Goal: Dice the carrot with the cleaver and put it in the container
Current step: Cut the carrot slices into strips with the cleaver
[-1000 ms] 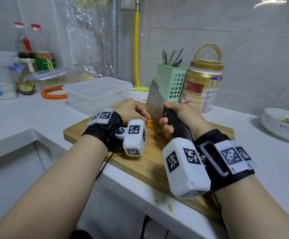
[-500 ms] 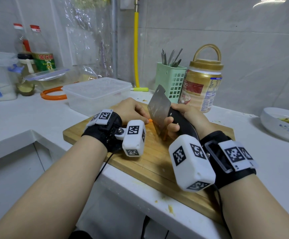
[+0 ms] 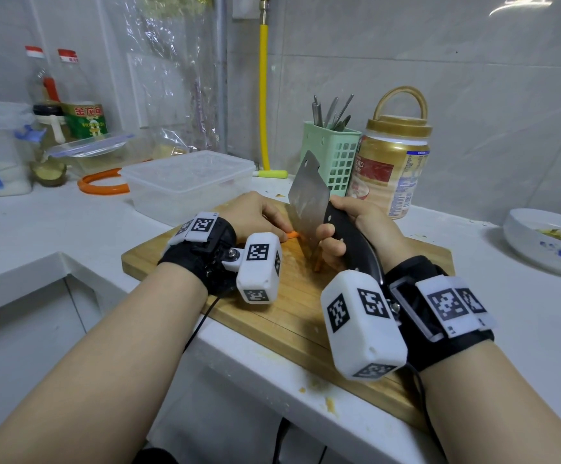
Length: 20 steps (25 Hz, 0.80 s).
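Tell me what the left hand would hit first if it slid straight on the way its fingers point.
The left hand holds the carrot on the cutting board, fingers aimed right. First in line is probably the cleaver blade held by the right hand; depth is unclear.

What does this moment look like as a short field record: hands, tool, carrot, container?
left hand: fingers curled down on the orange carrot, holding it on the wooden cutting board
right hand: grips the black handle of the steel cleaver
cleaver: blade edge down at the carrot
clear plastic container: behind the board, no carrot visible inside
stage: cutting under way
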Available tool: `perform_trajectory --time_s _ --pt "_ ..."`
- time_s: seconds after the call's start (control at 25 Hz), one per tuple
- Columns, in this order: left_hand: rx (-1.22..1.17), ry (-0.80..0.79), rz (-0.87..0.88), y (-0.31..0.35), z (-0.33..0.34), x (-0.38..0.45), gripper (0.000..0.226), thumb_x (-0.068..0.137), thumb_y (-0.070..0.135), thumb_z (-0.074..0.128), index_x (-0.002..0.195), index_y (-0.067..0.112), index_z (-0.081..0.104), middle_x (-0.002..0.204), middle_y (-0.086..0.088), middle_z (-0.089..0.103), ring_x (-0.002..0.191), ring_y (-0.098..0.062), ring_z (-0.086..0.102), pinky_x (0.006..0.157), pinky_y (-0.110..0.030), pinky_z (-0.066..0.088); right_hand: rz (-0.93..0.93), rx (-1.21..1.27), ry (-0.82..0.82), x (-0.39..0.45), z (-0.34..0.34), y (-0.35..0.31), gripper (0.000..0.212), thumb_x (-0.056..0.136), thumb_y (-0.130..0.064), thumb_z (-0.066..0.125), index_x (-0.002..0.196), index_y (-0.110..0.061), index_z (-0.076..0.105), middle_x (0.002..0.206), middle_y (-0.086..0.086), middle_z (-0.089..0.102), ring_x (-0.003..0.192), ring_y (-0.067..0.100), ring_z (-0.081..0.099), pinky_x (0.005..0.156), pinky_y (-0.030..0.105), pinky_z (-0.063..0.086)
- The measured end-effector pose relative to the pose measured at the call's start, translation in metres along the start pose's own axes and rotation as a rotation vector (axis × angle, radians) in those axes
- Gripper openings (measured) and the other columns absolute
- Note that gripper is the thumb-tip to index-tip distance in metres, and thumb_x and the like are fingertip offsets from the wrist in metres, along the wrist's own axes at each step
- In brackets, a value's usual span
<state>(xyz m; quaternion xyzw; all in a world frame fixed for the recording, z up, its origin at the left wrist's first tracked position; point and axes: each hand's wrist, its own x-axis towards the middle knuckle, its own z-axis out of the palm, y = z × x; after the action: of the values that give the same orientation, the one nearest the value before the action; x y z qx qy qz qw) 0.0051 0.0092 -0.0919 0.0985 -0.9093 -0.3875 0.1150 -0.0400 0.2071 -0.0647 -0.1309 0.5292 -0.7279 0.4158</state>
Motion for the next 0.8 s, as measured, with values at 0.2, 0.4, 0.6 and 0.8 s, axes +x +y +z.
perform_trajectory --time_s 0.2,0.4,0.6,0.8 --pt "-0.002 -0.022 0.019 0.0002 0.0002 -0.0006 0.024 0.076 0.013 0.08 0.07 0.036 0.077 0.076 0.015 0.073 0.088 -0.012 0.068 0.096 -0.044 0.052 0.03 -0.024 -0.019 0.0003 0.0003 0.0012 0.021 0.097 -0.03 0.049 0.104 -0.014 0.039 0.056 0.006 0.045 0.031 0.015 0.038 0.036 0.013 0.034" --pt "-0.008 -0.02 0.011 -0.0006 0.0 0.0001 0.025 0.076 0.013 0.08 0.07 0.038 0.077 0.082 0.009 0.075 0.092 -0.017 0.069 0.095 -0.046 0.052 0.018 -0.054 -0.005 0.0005 0.0012 0.0018 0.02 0.097 -0.029 0.049 0.106 -0.014 0.04 0.057 0.007 0.045 0.031 0.015 0.039 0.035 0.014 0.034" --pt "-0.012 -0.015 0.009 -0.0005 0.0006 -0.0002 0.024 0.075 0.012 0.08 0.071 0.036 0.078 0.085 0.004 0.076 0.094 -0.02 0.069 0.095 -0.047 0.052 0.019 -0.07 -0.002 -0.0021 0.001 0.0012 0.021 0.097 -0.029 0.049 0.107 -0.013 0.04 0.057 0.007 0.045 0.03 0.015 0.038 0.034 0.014 0.034" --pt "-0.013 -0.01 0.003 -0.0012 0.0003 -0.0011 0.023 0.074 0.014 0.08 0.073 0.038 0.078 0.084 0.008 0.075 0.093 -0.018 0.069 0.095 -0.047 0.052 0.027 -0.154 0.016 -0.0048 0.0047 -0.0011 0.023 0.098 -0.031 0.048 0.108 -0.01 0.044 0.056 0.007 0.044 0.029 0.015 0.038 0.033 0.014 0.033"
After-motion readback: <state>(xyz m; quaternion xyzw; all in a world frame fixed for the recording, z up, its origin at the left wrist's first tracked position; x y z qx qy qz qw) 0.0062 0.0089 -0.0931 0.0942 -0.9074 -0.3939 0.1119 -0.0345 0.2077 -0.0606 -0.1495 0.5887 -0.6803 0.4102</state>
